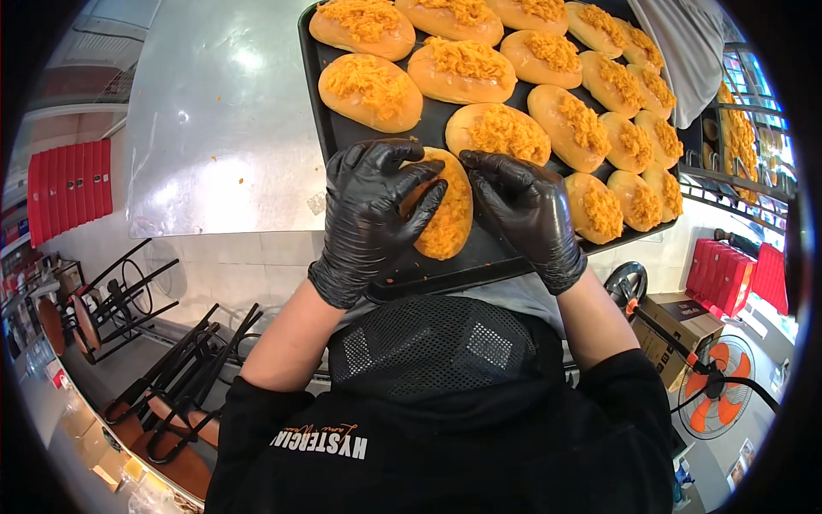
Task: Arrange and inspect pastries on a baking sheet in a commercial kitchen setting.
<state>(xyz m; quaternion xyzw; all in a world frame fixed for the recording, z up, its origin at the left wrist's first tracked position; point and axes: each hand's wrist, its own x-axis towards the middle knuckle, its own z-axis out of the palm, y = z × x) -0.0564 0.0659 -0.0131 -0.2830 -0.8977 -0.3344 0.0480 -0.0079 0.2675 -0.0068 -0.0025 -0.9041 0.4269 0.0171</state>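
Observation:
Both my hands wear black gloves. An oval bun (447,224) topped with orange shredded floss lies at the near edge of a black baking tray (349,135), its long side pointing away from me. My left hand (377,210) is curled over the bun's left side, with thumb and fingertips on its topping. At the bun's far right edge, my right hand (533,206) has its fingertips drawn together; anything between them is hidden. Just beyond the hands lies another topped bun (498,135). Several more topped buns (462,70) fill the tray's far and right parts.
The tray stands on a shiny metal table (214,111) with a few orange crumbs. A grey cloth (685,51) hangs by the far right corner. Stools (171,377) are at lower left, an orange-bladed fan (717,385) and cardboard box (681,330) at lower right.

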